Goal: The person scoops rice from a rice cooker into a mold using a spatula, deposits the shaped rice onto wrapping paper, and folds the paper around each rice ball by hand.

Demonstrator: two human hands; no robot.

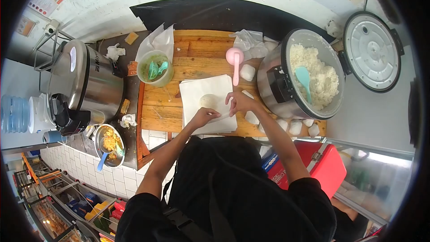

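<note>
A stack of white paper sheets lies on the wooden table, with a pale round portion that looks like rice on top. At the stack's near part, my left hand pinches what appears to be a thin see-through sheet. Just right of it, my right hand has its fingers bent down at the same sheet; its exact grip is partly hidden. Beyond the right hand lies a pink scoop, bowl end away from me. White wrapped packets sit beside and under the right forearm.
On the right stands an open rice cooker of rice with a turquoise paddle. A green-tinted tub holds turquoise utensils at the table's left. Further left are a closed steel cooker and a pan of yellow food. A red box is below right.
</note>
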